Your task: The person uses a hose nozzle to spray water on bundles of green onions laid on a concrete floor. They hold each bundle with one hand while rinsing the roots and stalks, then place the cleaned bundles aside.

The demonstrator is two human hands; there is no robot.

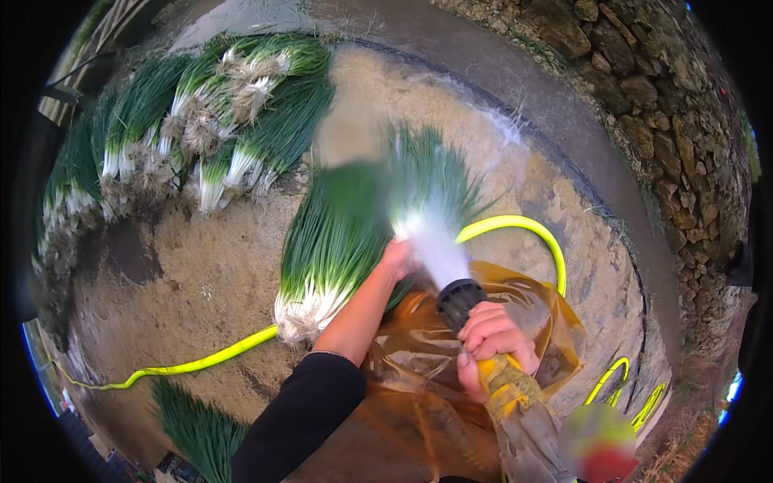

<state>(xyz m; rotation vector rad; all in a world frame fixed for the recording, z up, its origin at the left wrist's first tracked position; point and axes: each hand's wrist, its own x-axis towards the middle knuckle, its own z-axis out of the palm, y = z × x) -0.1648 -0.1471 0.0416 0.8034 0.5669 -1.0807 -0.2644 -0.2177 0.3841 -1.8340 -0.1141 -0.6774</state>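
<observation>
My left hand (400,256) is closed around the lower stems of a bunch of green onions (432,172), held leaves-away over my lap. My right hand (498,344) grips a hose behind its black spray nozzle (460,300). A wide white water jet (442,250) leaves the nozzle and strikes the held bunch, blurring its stems. Yellow and grey wrapping (516,404) covers the hose below my right hand. Left of my forearm, a larger pile of green onions (335,241) lies on the ground, white root ends towards me. An orange-brown plastic apron (423,374) covers my lap.
Several rooty green onion bunches (199,121) lie at the upper left, and more leaves (199,425) at the lower left. A bright yellow hose (199,362) crosses the wet concrete (199,259), looping up (543,238) on the right. Beyond runs a muddy water channel (543,102) below a stone wall (652,115).
</observation>
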